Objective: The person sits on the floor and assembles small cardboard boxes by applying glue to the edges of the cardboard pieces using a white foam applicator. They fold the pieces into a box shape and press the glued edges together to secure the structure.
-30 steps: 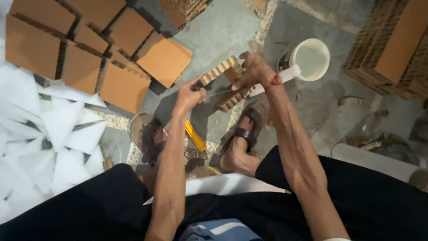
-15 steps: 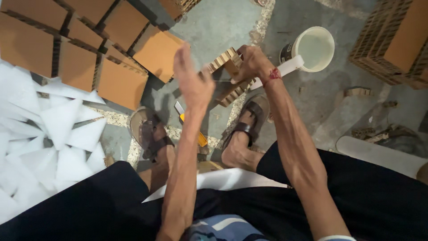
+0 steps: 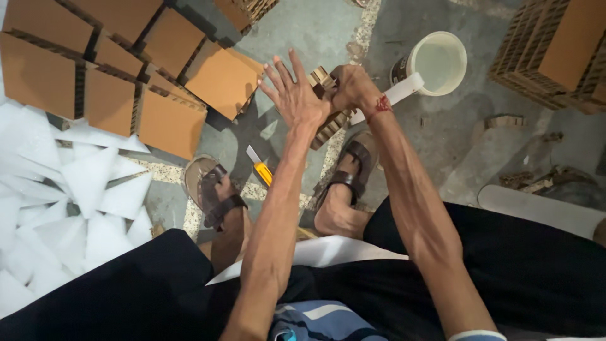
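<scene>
left hand (image 3: 295, 95) spread wide, fingers apart and straight, back of hand to the camera, palm pressed flat against the near face of a honeycomb cardboard piece (image 3: 327, 107). nothing gripped by it, just flat contact. right hand (image 3: 351, 86) fisted tight on the far upper end of the same cardboard piece, and a white flat stick (image 3: 396, 95) pokes out of that fist toward the right; how the fingers split between stick and cardboard i cannot tell. red thread band on the right wrist. cardboard piece sits between the two hands, held off the floor above the right foot's brown sandal (image 3: 353, 165), its ribbed edge showing below the left palm.

just past the right hand, the stick tip reaches a white bucket (image 3: 435, 62) with pale liquid. below the left wrist, on the floor, a yellow utility knife (image 3: 260, 168), next to the left sandal (image 3: 212, 189). left of the left hand, a scatter of flat brown cardboard panels (image 3: 222, 81); further left and nearer, white foam scraps (image 3: 76, 189). right of the right hand, stacked honeycomb blocks (image 3: 555, 50).

versus half a second ago: left hand was already up and open, now fingers fanned wider and it sits flat on the piece. a second ago it was lower, closed near the piece's left end. right hand grip unchanged.
</scene>
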